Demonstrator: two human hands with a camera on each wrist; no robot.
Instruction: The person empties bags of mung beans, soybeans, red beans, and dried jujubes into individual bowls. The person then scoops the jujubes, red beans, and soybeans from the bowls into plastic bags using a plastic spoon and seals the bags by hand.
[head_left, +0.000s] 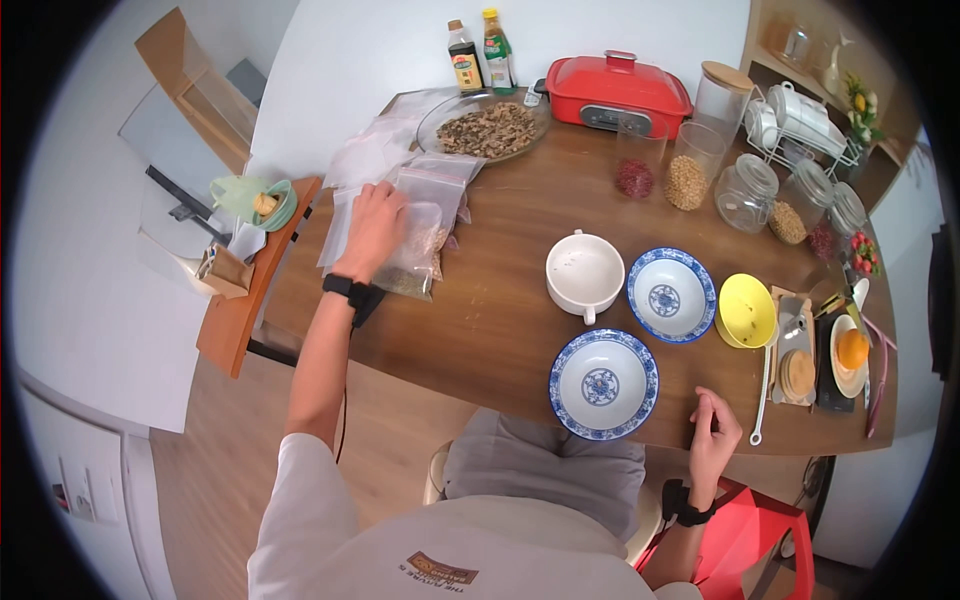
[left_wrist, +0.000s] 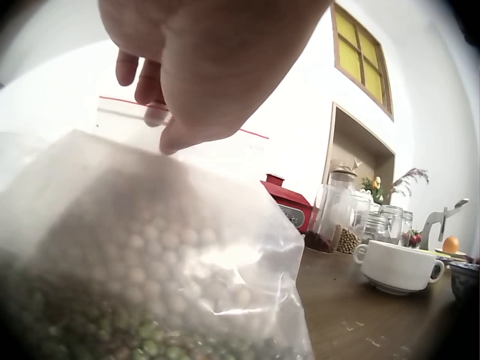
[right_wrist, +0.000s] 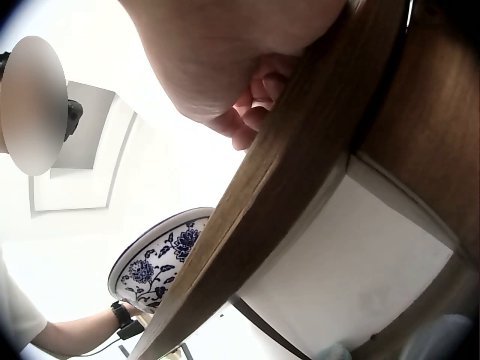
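My left hand (head_left: 375, 232) is over a pile of clear zip bags (head_left: 432, 180) at the table's left. In the left wrist view, its thumb and fingers pinch the upper part of a red-striped zip bag (left_wrist: 124, 111). Close in front of that wrist camera stands a bag of green beans (left_wrist: 150, 334), with pale round beans (left_wrist: 172, 255) showing above them. My right hand (head_left: 713, 435) rests at the table's front edge, fingers loosely curled and holding nothing. To its left stands a blue-and-white bowl (head_left: 603, 385).
A white two-handled bowl (head_left: 585, 275), another patterned bowl (head_left: 672, 295) and a yellow bowl (head_left: 746, 311) stand mid-table. Behind are a glass dish of dried pieces (head_left: 490, 130), two sauce bottles (head_left: 465, 60), a red electric cooker (head_left: 620, 90) and several glass jars (head_left: 747, 190).
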